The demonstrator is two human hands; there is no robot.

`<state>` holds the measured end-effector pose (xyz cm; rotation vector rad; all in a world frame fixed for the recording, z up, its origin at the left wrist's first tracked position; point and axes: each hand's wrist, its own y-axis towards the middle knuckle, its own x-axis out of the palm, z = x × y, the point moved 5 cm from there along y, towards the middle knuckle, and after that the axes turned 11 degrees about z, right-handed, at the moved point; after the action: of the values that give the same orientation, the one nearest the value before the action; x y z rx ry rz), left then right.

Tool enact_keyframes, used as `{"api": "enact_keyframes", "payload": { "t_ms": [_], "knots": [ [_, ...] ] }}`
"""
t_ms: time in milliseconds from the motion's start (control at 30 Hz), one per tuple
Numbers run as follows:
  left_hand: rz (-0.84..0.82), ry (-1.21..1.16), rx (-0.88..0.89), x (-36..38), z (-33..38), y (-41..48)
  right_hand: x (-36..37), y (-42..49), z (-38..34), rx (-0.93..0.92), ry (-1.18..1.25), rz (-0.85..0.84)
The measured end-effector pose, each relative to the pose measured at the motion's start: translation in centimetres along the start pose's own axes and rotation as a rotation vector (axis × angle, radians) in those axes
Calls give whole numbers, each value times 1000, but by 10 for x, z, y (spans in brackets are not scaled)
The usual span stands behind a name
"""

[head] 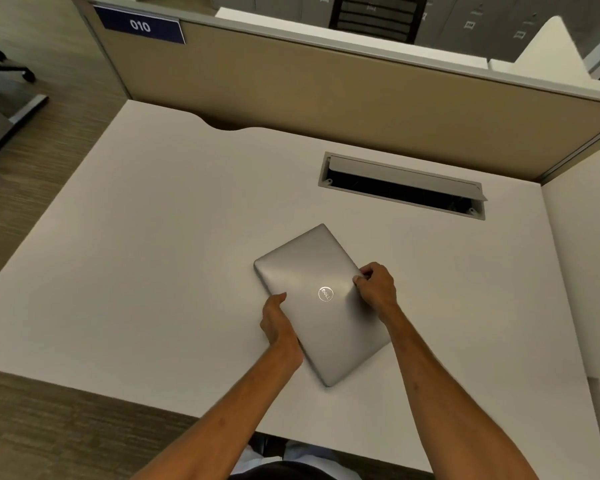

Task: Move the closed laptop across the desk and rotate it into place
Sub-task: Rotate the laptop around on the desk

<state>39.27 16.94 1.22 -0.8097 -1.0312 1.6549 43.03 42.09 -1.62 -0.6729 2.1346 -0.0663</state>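
Left hand (278, 322) grips the laptop's left long edge, thumb lying along the lid rim, fingers curled under and out of sight. Right hand (377, 285) clamps the opposite long edge nearer the far end, fingers bent over the rim, thumb tip on the lid. Both hands closed on the laptop (321, 303); both forearms bare, coming in from the bottom of the view.

Laptop is closed, silver, round logo (325, 294) on the lid between the two hands. It sits skewed on the desk (153, 254), long axis running from far-left to near-right, one corner pointing away from the person, another toward the near edge. Whether it lies flat or is lifted slightly off the surface cannot be told.

Laptop position: right of desk centre, closer to the near edge than the far one. Desk top is pale off-white with a curved notch (222, 124) cut in the far edge.

Beyond the laptop, well apart from it, a rectangular cable tray opening (400, 192) is recessed in the desk, its grey flap lid tipped up along the far side, dark inside.

Behind the desk a tan partition panel (326, 84) runs across. A dark blue plate (141, 26) reading 010 is fixed at its upper left. Wood-look floor at left, with a chair base (7, 64) partly visible. Grey cabinets beyond the partition, blurred.
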Motion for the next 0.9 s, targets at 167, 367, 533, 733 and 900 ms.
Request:
{"api": "enact_keyframes", "payload": {
  "t_ms": [167,367,533,733,900],
  "knots": [
    [-47,110,34,10,11,29,-7,-21,18,145,156,81],
    [-71,264,142,27,12,128,-5,-53,44,292,325,158],
    [-109,393,187,42,23,137,4,-78,61,412,370,209],
    [-150,483,222,52,44,90,9,-101,69,511,394,277],
    [-162,554,215,60,37,118,14,-111,71,537,397,306]
  ]
}}
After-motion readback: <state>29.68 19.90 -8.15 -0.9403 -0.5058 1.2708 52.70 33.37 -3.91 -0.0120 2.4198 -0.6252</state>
